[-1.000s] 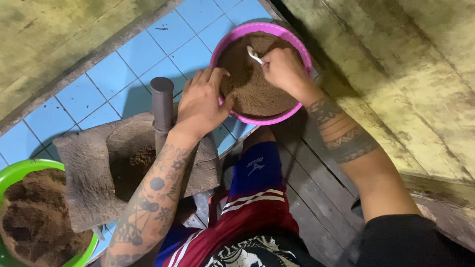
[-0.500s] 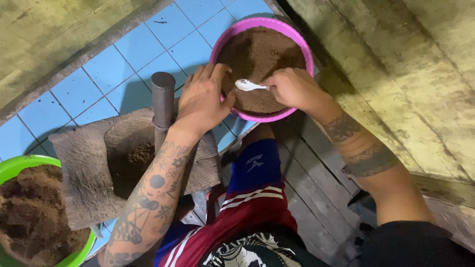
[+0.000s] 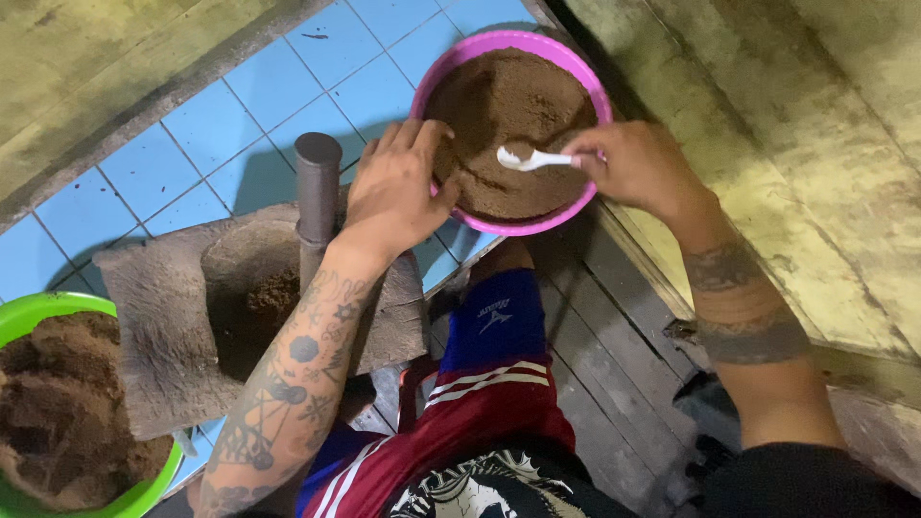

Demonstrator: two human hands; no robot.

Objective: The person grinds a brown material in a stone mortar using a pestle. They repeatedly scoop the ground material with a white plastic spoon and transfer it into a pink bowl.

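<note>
We hold a small white spoon pinched between the fingers of our right hand, its bowl lying on the brown powder inside the pink bowl, while our left hand grips the near rim of that bowl with fingers spread and curled over the edge. The bowl seems to sit close to the edge of the blue tiled ledge, so a hard push from the left hand could tip it toward the dark wooden planks below; a loaded spoon carried too fast could also scatter powder. Just beside the left wrist a grey pestle stands in a stone mortar that holds a little brown material, and an elbow could knock it. At the far left a green bowl is heaped with coarser brown matter. Worn yellowish boards close the space on the right.
</note>
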